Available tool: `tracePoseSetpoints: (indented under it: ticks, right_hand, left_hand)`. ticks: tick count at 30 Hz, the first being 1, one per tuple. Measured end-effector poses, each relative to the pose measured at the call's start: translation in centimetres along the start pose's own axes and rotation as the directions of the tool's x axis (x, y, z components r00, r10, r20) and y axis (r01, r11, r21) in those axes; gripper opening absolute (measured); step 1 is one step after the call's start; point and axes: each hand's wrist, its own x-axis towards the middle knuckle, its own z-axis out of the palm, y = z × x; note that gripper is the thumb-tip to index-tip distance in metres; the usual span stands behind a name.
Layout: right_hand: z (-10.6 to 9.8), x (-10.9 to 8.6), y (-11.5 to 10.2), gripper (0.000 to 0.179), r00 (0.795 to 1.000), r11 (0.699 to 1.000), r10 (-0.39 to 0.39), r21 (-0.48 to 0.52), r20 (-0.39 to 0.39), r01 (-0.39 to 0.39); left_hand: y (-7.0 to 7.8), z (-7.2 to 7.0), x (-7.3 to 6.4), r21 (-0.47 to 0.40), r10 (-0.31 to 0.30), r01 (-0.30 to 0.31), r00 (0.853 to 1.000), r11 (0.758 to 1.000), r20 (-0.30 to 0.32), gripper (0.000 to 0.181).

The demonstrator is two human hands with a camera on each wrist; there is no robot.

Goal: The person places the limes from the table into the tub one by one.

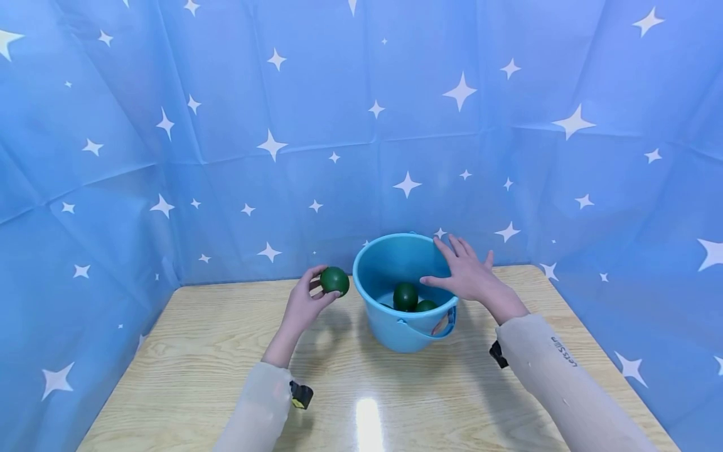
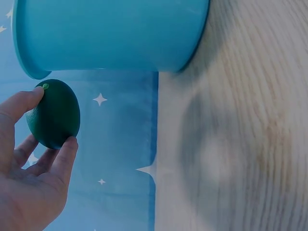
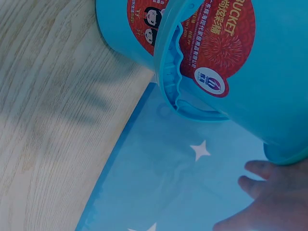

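Note:
My left hand point(image 1: 305, 301) pinches a dark green avocado point(image 1: 334, 282) between thumb and fingertips, just left of the bucket's rim and raised above the table. In the left wrist view, a pale stem spot shows on the avocado point(image 2: 57, 115), beside the thumb tip. The light blue bucket point(image 1: 390, 326) stands at the middle of the table, and more green avocados point(image 1: 405, 296) lie inside it. At the bucket's right rim is my right hand point(image 1: 467, 276), fingers spread and thumb reaching over the opening; it holds nothing.
The bucket's blue handle point(image 1: 446, 323) hangs down its front right side, and a red label point(image 3: 219, 43) is on its wall. The wood-grain table point(image 1: 226, 351) ends at a blue curtain point(image 1: 316, 157) with white stars, which also runs along both sides.

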Motion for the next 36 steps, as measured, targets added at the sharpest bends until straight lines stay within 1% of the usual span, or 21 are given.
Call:
tracePoseSetpoints:
  ticks: [5, 11, 17, 19, 23, 24, 26, 30, 32, 36]
  right_hand:
    - [0.0, 0.0, 0.0, 0.102, 1.000, 1.000, -0.001, 0.000, 0.001, 0.001]
    - [0.1, 0.1, 0.1, 0.102, 1.000, 1.000, -0.002, 0.002, -0.001, 0.002]
    - [0.1, 0.1, 0.1, 0.102, 1.000, 1.000, -0.003, 0.004, 0.000, 0.003]
    - [0.1, 0.1, 0.1, 0.102, 1.000, 1.000, -0.003, 0.004, 0.001, 0.003]
    - [0.0, 0.0, 0.0, 0.102, 1.000, 1.000, -0.001, 0.005, 0.003, 0.001]
    - [0.0, 0.0, 0.1, 0.102, 1.000, 1.000, 0.000, 0.005, 0.005, 0.000]
    - [0.0, 0.0, 0.1, 0.102, 1.000, 1.000, 0.001, 0.004, 0.006, -0.001]
    - [0.0, 0.1, 0.1, 0.102, 1.000, 1.000, -0.001, 0.004, 0.007, 0.000]
    - [0.0, 0.1, 0.0, 0.102, 1.000, 1.000, -0.001, 0.004, 0.007, 0.001]
    - [0.0, 0.1, 0.0, 0.102, 1.000, 1.000, -0.001, 0.003, 0.008, 0.001]
  left_hand:
    - [0.6, -0.2, 0.0, 0.001, 0.017, -0.017, 1.000, 1.000, -0.005, 0.064]
    - [1.1, -0.4, -0.1, -0.017, 0.033, -0.033, 0.999, 0.999, -0.005, 0.064]
    - [1.6, -0.4, -0.1, -0.029, 0.039, -0.039, 0.999, 0.999, -0.010, 0.064]
    - [2.1, -0.5, -0.2, -0.030, 0.032, -0.032, 0.999, 0.999, -0.009, 0.065]
    - [4.7, -0.8, -1.2, -0.021, 0.028, -0.028, 1.000, 0.999, 0.007, 0.064]
    - [5.0, -0.8, -1.2, -0.017, 0.026, -0.025, 1.000, 1.000, 0.011, 0.064]
    - [4.9, -0.9, -1.1, -0.016, 0.034, -0.033, 0.999, 0.999, 0.015, 0.065]
    - [3.1, -0.8, -0.2, -0.030, 0.058, -0.058, 0.998, 0.998, 0.006, 0.066]
    - [3.0, -0.8, -0.2, -0.041, 0.078, -0.078, 0.997, 0.996, 0.000, 0.065]
    - [3.4, -0.8, -0.2, -0.047, 0.100, -0.100, 0.995, 0.994, -0.001, 0.064]
